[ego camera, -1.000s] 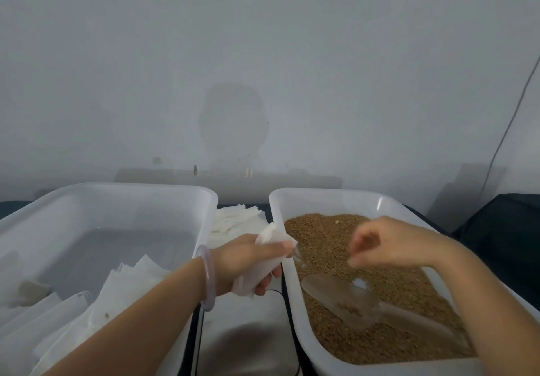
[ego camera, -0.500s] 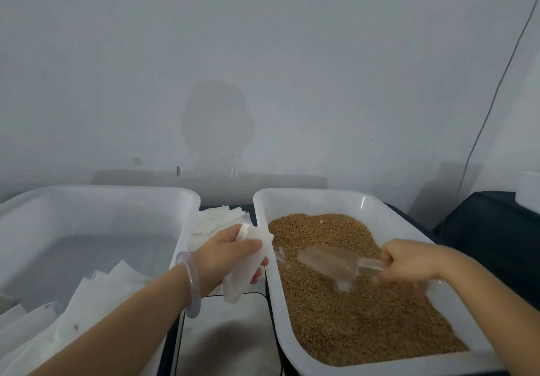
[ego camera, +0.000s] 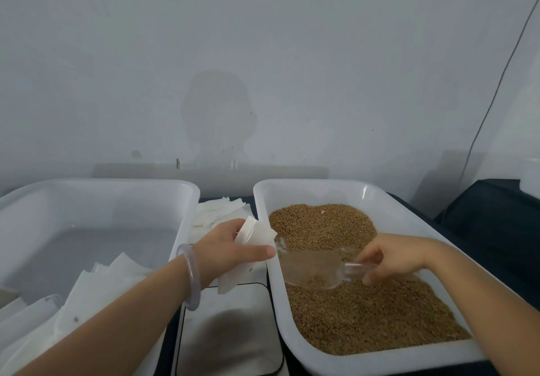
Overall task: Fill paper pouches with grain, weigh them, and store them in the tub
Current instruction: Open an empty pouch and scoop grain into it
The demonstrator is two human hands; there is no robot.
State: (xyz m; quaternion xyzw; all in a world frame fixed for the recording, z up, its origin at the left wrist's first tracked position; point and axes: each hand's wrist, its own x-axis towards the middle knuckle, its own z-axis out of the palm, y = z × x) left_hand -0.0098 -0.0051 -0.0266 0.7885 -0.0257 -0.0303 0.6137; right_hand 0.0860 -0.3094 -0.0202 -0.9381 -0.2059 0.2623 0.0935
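Step in hand: by the look of it, loading the scoop [ego camera: 312, 270] to fill the paper pouch [ego camera: 254, 233].
Doing it well: the pouch mouth should be held wide and over the grain tub [ego camera: 295, 343], so spills fall back in. The scoop should be tipped slowly with a modest load, since the paper is limp and may fold shut.
Left hand [ego camera: 228, 248]: grips the paper pouch, thumb across its front, at the grain tub's left rim.
Right hand [ego camera: 388, 254]: fingers curl round the clear scoop's handle, with the bowl low over the grain [ego camera: 365, 317].
Hands: apart, with scoop and pouch near but not touching.
Grain tub: on the right of the desk [ego camera: 482, 229], its floor covered with brown grain, heaped toward the far end.
Storage tub [ego camera: 187, 200]: on the left, with white stored pouches [ego camera: 96, 285] in its near corner.
Between the tubs: a scale [ego camera: 228, 331] at the near edge and a stack of empty pouches [ego camera: 219, 210] behind it.
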